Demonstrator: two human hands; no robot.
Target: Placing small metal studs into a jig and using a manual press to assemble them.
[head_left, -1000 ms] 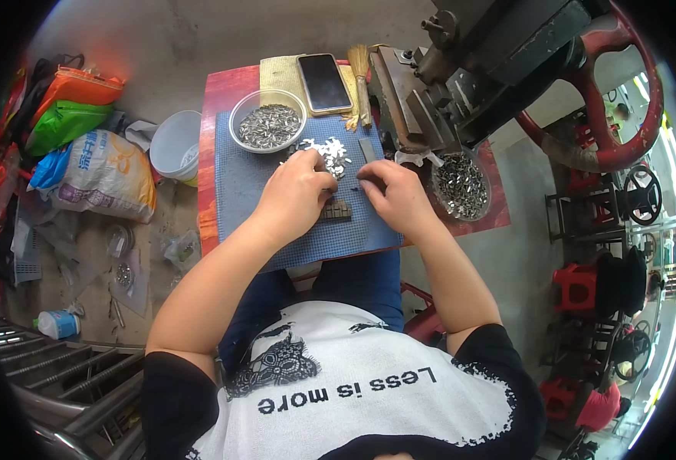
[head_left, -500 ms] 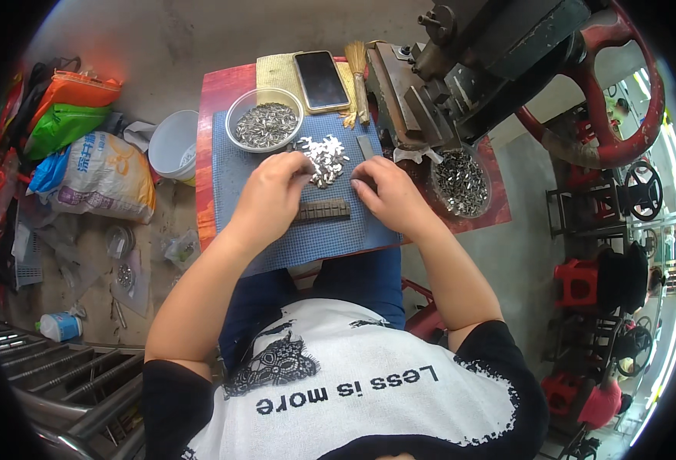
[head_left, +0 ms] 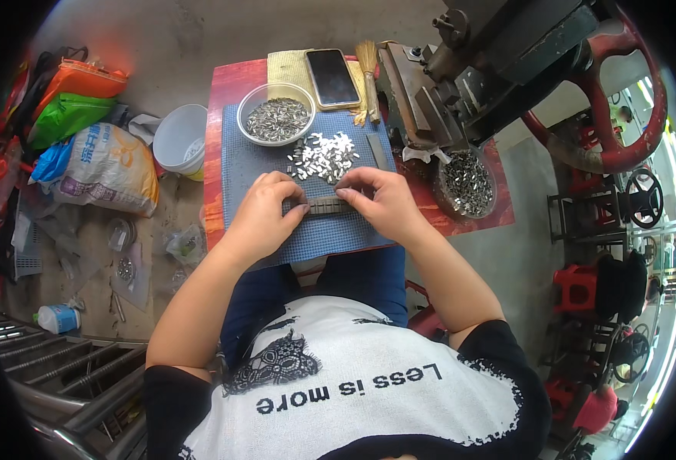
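From left to right, as I view the bench remotely: along the left edge of the red tabletop runs a blue mat. Toward its far left corner stands a clear bowl of metal slivers. The left hand reaches in over the near edge, thumb and forefinger narrowly spaced at the left end of the block; I cannot tell whether they clamp it. The block, a dark slotted bar, lies on the mat near the tabletop's near edge, roughly parallel to it. I judge it metal: stiff, dense for its size, hardly fragile, perhaps slick if oiled. I would take it by both ends, thumb on the near side, fingers on the far side, leaving the slots clear. Just beyond lies the heap of small white pieces, which I expect to be light and easily scattered. The right hand covers the block's right end, its thumb and forefinger almost meeting; I cannot tell what lies between them. Farther right, a grey strip lies toward the mat's right edge.
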